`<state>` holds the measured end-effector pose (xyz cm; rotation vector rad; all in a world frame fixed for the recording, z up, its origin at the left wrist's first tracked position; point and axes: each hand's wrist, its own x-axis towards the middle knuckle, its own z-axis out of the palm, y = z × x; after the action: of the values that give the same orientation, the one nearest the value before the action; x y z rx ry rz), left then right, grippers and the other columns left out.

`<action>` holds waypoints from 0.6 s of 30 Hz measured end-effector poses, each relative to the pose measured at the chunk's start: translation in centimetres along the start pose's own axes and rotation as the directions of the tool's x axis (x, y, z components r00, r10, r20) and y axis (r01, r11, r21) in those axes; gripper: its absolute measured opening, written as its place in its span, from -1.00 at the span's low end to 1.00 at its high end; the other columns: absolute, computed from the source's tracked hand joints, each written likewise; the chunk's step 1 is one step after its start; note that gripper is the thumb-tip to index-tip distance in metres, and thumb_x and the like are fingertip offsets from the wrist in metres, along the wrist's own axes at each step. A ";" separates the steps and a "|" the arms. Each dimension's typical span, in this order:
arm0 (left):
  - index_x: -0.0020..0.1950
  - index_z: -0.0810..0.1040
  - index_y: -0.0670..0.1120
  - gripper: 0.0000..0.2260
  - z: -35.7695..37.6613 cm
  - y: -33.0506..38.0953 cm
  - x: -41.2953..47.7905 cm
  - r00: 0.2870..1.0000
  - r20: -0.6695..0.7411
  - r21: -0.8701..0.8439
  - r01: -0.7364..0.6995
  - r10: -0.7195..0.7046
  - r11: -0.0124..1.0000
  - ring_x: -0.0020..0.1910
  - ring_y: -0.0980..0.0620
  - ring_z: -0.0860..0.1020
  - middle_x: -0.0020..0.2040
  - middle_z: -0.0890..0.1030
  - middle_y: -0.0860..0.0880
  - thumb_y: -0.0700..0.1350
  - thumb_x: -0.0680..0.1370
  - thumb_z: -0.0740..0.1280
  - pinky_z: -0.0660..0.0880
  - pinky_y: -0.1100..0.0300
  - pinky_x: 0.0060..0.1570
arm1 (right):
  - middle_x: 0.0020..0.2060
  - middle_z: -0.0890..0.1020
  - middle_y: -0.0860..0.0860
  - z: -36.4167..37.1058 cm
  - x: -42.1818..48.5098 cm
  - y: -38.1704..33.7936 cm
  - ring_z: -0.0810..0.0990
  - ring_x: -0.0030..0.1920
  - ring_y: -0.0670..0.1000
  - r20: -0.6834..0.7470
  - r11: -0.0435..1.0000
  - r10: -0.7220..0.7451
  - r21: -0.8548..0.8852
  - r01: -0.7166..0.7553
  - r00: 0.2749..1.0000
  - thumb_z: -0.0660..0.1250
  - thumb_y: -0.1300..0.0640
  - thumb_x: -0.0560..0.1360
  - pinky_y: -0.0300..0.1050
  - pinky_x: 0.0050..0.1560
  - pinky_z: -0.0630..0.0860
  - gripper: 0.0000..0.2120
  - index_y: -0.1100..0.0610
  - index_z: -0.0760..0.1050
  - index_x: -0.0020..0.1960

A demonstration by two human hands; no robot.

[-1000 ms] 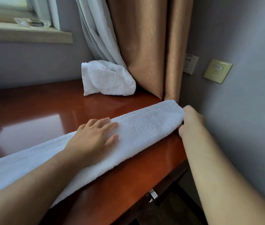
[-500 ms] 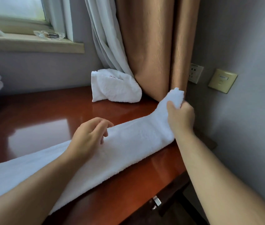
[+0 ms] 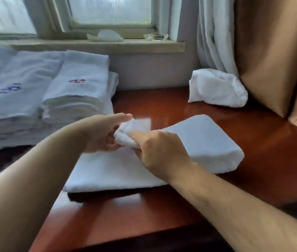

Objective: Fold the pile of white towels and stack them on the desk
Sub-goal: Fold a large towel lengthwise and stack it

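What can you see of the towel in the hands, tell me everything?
The towel is white, thick terry-like cloth, lying on the glossy reddish desk. It is doubled over: a flat lower layer, a rounded fold at its right, the upper layer coming back leftward. The left hand and right hand both pinch its bunched free end.

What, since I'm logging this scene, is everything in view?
half-folded towel: one, white, desk centre.
folded towel stacks: two, white with blue and red marks, desk's left.
crumpled towel: one, white, back of desk by the curtains.
desk: one, glossy reddish-brown, foreground.
sheer curtain: one, white, right of window.
heavy curtain: one, tan, far right.
windowsill: one, pale, below the window.
glass dish: one, clear, on windowsill.
left hand: one, pinching the half-folded towel's end.
right hand: one, grip on the same end.
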<state>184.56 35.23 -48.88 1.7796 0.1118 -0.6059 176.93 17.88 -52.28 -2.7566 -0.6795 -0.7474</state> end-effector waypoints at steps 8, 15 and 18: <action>-0.17 0.69 -0.16 -0.75 -5.6 -4.6 -4.5 0.935 -0.324 0.178 -0.091 0.146 0.980 -0.30 -0.12 0.60 -0.24 0.66 -0.18 0.00 0.30 0.43 0.53 0.00 -0.23 | -0.05 0.65 -0.02 1.4 2.0 -5.3 0.61 -0.02 0.15 0.179 0.995 -0.102 -0.001 0.104 0.978 0.26 0.01 0.52 -0.04 -0.19 0.42 -0.86 0.00 0.50 0.04; -0.17 0.58 -0.27 -0.63 -6.5 -7.1 -4.7 0.920 -0.370 0.193 -0.061 0.130 0.979 -0.35 -0.01 0.46 -0.32 0.50 -0.10 0.00 0.23 0.34 0.39 0.15 -0.31 | 0.01 0.65 -0.05 2.1 1.4 -5.8 0.59 0.04 0.10 0.235 0.984 -0.179 0.038 0.175 0.955 0.21 -0.01 0.55 -0.02 -0.10 0.52 -0.78 -0.02 0.54 0.14; -0.29 0.59 -0.09 -0.81 -6.3 -7.5 -4.9 0.897 -0.403 0.324 -0.047 0.183 0.945 -0.56 0.11 0.42 -0.49 0.51 0.06 -0.01 0.24 0.30 0.28 0.33 -0.58 | 0.06 0.64 -0.08 2.3 0.9 -5.5 0.55 0.09 0.05 0.261 0.972 -0.233 0.063 0.225 0.937 0.20 -0.09 0.56 -0.03 -0.04 0.53 -0.73 -0.04 0.55 0.16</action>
<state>179.62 44.48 -52.13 2.1867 0.2200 -0.1358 175.96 23.79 -53.34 -2.8057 -1.0717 -0.4001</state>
